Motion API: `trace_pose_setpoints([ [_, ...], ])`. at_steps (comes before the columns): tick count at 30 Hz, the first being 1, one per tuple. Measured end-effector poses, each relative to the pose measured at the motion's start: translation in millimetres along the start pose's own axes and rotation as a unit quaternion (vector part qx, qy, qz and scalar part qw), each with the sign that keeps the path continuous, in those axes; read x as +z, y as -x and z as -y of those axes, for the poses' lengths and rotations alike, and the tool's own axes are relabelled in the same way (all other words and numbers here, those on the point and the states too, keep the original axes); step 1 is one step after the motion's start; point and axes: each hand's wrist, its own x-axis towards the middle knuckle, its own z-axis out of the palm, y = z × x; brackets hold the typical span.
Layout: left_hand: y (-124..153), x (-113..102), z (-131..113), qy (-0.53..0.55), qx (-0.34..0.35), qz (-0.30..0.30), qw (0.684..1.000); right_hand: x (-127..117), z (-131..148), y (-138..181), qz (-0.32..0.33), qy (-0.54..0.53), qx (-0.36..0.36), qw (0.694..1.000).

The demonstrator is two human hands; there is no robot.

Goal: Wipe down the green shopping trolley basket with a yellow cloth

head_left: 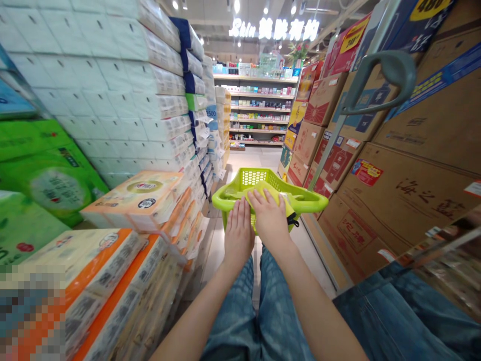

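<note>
Head view, the only one: the person stands or crouches in a supermarket aisle w/ both arms stretched forward and down to a lime-green shopping basket [296, 198] that sits on the floor just in front of the knees, in blue jeans. The left hand [238, 231] lies flat on the near rim of the basket, fingers straight and together, palm down, not closed around anything. The right hand [271, 216] lies just beside it, a bit further in, resting on a yellow-green folded piece [280, 196] that lies across the near rim (maybe the folded handle or a bag, I cannot tell); fingers are extended over it, more pressing than gripping. The inside of the basket is mostly hidden by the hands and the rim; the part of the mesh wall that shows has no goods in front of it, so as far as I can judge the basket holds nothing yet and the work w/ it is at an early stage, approx. only the handling of the rim piece is in hand. A grey pull handle [379, 82] on a long rod rises up at the right, leaning toward the cardboard boxes [413, 165] stacked on that side. At the left are stacks of tissue packs [139, 200], orange-white ones near and white ones higher. Shelves [259, 108] w/ small products stand well apart at the end of the aisle.
</note>
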Motion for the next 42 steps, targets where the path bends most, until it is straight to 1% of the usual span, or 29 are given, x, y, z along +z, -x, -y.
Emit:
trace_pose_setpoints([
  [2,0,-2,0,-0.005,-0.002,0.005,1.0,-2,-7,0,0.008,-0.01,-0.031,0.999],
  [4,0,-3,0,-0.006,-0.003,0.007,1.0,-7,-28,1,0.016,-0.015,-0.029,0.999],
  [5,0,-3,0,-0.005,-0.002,0.007,1.0,-9,-41,2,0.018,-0.015,-0.01,1.0],
  [8,1,-2,-1,0.001,0.003,0.001,1.0,-16,-75,4,0.014,-0.006,0.083,0.996],
  [10,1,-2,-3,0.004,0.001,-0.003,1.0,-17,-84,6,0.008,0.006,0.125,0.992],
  [12,2,-3,-4,0.005,-0.007,-0.006,1.0,-16,-78,7,0.003,0.026,0.149,0.988],
  [15,3,-4,-7,0.005,-0.018,0.002,1.0,-12,-50,8,0.001,0.058,0.166,0.984],
  [16,3,-5,-7,0.004,-0.019,0.006,1.0,-11,-39,9,0.003,0.063,0.155,0.986],
  [18,2,-5,-6,0.002,-0.018,0.011,1.0,-8,-19,10,0.008,0.058,0.104,0.993],
  [21,2,-4,-4,-0.006,-0.011,0.013,1.0,-6,-1,12,0.011,0.032,0.021,0.999],
  [23,2,-4,-4,-0.013,-0.01,0.009,1.0,-6,-3,12,0.013,0.012,-0.01,1.0],
  [25,3,-4,-4,-0.019,-0.011,0.003,1.0,-8,-15,12,0.012,-0.005,-0.012,1.0],
  [27,4,-6,-5,-0.019,-0.01,0.0,1.0,-13,-36,12,0.01,-0.011,0.017,1.0],
  [30,7,-9,-8,-0.019,-0.006,-0.004,1.0,-19,-69,16,0.0,-0.004,0.091,0.996],
  [33,11,-12,-11,-0.016,-0.003,-0.013,1.0,-20,-88,24,-0.024,0.005,0.12,0.992],
  [35,14,-14,-12,-0.01,-0.004,-0.016,1.0,-17,-89,30,-0.045,0.017,0.119,0.992],
  [38,18,-18,-14,-0.008,-0.01,-0.014,1.0,-11,-81,37,-0.069,0.033,0.125,0.989],
  [42,18,-19,-14,-0.005,-0.012,-0.014,1.0,-7,-57,37,-0.058,0.045,0.152,0.986],
])
